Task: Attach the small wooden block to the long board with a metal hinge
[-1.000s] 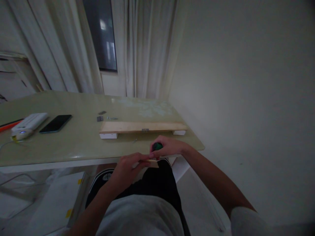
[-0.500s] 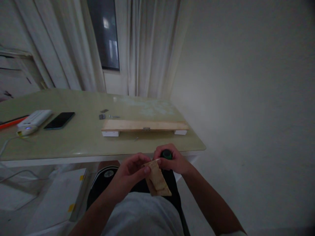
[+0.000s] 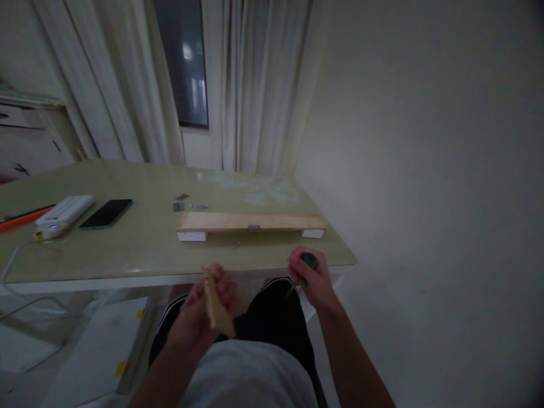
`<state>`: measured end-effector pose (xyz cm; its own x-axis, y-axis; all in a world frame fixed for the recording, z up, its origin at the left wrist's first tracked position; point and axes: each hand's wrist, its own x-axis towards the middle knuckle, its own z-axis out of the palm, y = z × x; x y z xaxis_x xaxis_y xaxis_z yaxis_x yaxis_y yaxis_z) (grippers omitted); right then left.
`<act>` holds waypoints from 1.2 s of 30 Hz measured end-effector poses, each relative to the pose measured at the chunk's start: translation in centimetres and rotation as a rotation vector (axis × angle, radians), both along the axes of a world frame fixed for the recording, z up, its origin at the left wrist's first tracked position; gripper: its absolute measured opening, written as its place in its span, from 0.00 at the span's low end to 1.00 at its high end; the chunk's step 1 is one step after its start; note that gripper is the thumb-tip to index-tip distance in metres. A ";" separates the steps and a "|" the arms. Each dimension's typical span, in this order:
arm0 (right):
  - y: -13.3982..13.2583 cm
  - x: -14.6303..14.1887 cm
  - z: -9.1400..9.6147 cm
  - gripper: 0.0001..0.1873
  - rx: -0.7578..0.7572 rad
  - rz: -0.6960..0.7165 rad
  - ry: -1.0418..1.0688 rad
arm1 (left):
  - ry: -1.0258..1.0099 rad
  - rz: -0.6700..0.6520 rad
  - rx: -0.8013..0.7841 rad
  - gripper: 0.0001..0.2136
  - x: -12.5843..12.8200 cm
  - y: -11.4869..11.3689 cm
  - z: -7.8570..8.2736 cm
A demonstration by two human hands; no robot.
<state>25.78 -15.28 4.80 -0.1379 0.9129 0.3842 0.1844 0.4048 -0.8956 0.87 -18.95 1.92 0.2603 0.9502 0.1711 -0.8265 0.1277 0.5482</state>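
Observation:
My left hand point(image 3: 199, 309) is closed round a small piece of light wood point(image 3: 216, 309), held edge-on over my lap. Off to the right, my right hand point(image 3: 312, 280) grips a tool with a dark green handle point(image 3: 309, 260), near the table's front edge. The hands are apart. On the pale green table point(image 3: 127, 249) a long wooden plank point(image 3: 250, 222) rests on two white blocks, with a small metal hinge at its front edge.
Small metal parts point(image 3: 182, 203) lie behind the plank's left end. A black phone point(image 3: 106, 213) and a white power bank point(image 3: 63, 212) with a cable sit at the left. Curtains and a dark window stand behind the table. A white box point(image 3: 106, 340) sits on the floor.
My hands, which were together over my lap, have separated: the left carried the wood piece leftward and turned it edge-on, the right drew the green-handled tool off to the right.

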 end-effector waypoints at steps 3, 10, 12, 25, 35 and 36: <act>1.8 1.5 -0.8 0.20 0.015 -0.179 -0.072 | 0.130 0.087 0.022 0.13 -2.5 0.5 0.2; 6.0 -1.1 -1.6 0.04 0.056 -0.262 -0.308 | 0.481 0.212 0.028 0.12 -1.0 1.1 -0.8; 5.6 -1.7 -0.9 0.03 0.088 -0.200 -0.314 | 0.591 0.282 0.142 0.09 -0.6 1.6 -0.8; -5.0 -3.0 7.4 0.05 0.248 0.319 -0.300 | 0.326 -0.199 0.389 0.08 0.2 1.8 -0.7; -5.3 -3.8 7.5 0.07 0.293 0.319 -0.421 | 0.367 -0.160 0.378 0.08 0.1 1.9 -0.8; -5.2 -3.9 7.6 0.06 0.301 0.310 -0.426 | 0.372 -0.157 0.372 0.09 0.1 1.9 -0.8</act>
<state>21.91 -20.51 12.36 -0.5789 0.6651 0.4718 0.3343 0.7213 -0.6066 0.97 -17.04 1.13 0.5008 0.7883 0.3573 -0.5548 -0.0245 0.8316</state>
